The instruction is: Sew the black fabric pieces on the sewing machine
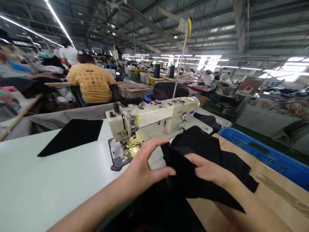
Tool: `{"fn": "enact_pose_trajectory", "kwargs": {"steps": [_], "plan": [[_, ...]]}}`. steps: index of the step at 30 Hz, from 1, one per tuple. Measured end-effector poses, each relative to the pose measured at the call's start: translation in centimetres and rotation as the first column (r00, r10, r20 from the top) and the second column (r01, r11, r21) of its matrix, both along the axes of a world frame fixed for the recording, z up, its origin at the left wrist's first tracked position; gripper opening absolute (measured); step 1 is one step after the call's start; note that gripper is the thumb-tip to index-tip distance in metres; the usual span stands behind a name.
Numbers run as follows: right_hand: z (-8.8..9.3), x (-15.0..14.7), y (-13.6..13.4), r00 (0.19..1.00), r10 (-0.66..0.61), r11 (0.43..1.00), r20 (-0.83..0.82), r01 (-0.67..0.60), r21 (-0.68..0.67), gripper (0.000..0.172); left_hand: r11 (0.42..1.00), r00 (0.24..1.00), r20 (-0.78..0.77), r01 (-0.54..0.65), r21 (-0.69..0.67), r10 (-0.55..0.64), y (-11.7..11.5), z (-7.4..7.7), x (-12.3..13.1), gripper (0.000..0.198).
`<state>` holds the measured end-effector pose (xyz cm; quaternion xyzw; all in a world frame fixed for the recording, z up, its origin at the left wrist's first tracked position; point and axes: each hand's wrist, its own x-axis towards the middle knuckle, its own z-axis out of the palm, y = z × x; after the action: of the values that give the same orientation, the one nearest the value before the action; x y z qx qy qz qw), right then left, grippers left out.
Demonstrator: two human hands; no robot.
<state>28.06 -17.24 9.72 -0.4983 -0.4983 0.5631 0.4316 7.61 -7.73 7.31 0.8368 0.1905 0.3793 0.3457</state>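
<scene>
My right hand point(209, 169) is closed on a piece of black fabric point(183, 174) in front of the sewing machine. My left hand point(147, 162) is at that piece's left edge, thumb and fingers spread wide apart; whether its fingertips touch the cloth is unclear. Just beyond is the white sewing machine point(154, 116), its needle area lit over a metal plate point(118, 153). More black fabric point(200, 138) lies in a heap to the right of the machine bed. A separate flat black piece point(74, 135) rests on the white table point(82, 180) at left.
A blue plastic crate point(263, 154) stands at the right beside a wooden board point(287, 196). Two dark thread cones point(157, 70) stand behind the machine near a thin pole point(181, 64). A person in a yellow shirt point(90, 82) sits ahead, back turned.
</scene>
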Motion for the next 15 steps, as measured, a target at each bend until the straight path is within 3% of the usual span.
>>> {"fn": "enact_pose_trajectory", "kwargs": {"steps": [2, 4, 6, 7, 9, 12, 14, 15], "plan": [[0.0, -1.0, 0.3, 0.99, -0.057, 0.998, -0.131, 0.059, 0.012, 0.027, 0.986, 0.997, 0.053, -0.04, -0.161, 0.049, 0.3, 1.5, -0.2, 0.021], [0.4, -1.7, 0.4, 0.951, -0.132, 0.983, -0.281, 0.161, 0.084, 0.045, 0.946, 0.965, 0.111, -0.203, -0.253, 0.237, 0.3, 2.8, -1.2, 0.02], [0.7, -2.4, 0.3, 0.913, -0.127, 0.967, -0.388, 0.201, 0.157, 0.065, 0.885, 0.891, 0.151, -0.378, -0.272, 0.427, 0.3, 3.9, -2.8, 0.02], [0.7, -2.8, 0.2, 0.912, -0.106, 0.967, -0.397, 0.187, 0.171, 0.067, 0.859, 0.862, 0.156, -0.43, -0.277, 0.482, 0.3, 4.5, -3.8, 0.022], [0.5, -3.7, 0.5, 0.935, -0.071, 0.978, -0.347, 0.134, 0.16, 0.056, 0.828, 0.85, 0.138, -0.439, -0.35, 0.508, 0.5, 5.5, -5.7, 0.026], [-0.1, -4.5, 2.3, 0.969, -0.128, 0.973, -0.211, 0.164, 0.163, 0.021, 0.755, 0.904, 0.064, -0.313, -0.576, 0.424, 1.9, 6.7, -8.6, 0.037], [0.1, -4.8, 4.5, 0.968, -0.234, 0.926, -0.091, 0.25, 0.281, 0.02, 0.715, 0.91, 0.027, -0.307, -0.628, 0.414, 3.3, 7.9, -10.3, 0.041], [0.5, -4.9, 5.8, 0.957, -0.289, 0.893, -0.006, 0.272, 0.36, 0.024, 0.726, 0.897, 0.021, -0.343, -0.596, 0.442, 3.9, 8.6, -11.0, 0.041]]}}
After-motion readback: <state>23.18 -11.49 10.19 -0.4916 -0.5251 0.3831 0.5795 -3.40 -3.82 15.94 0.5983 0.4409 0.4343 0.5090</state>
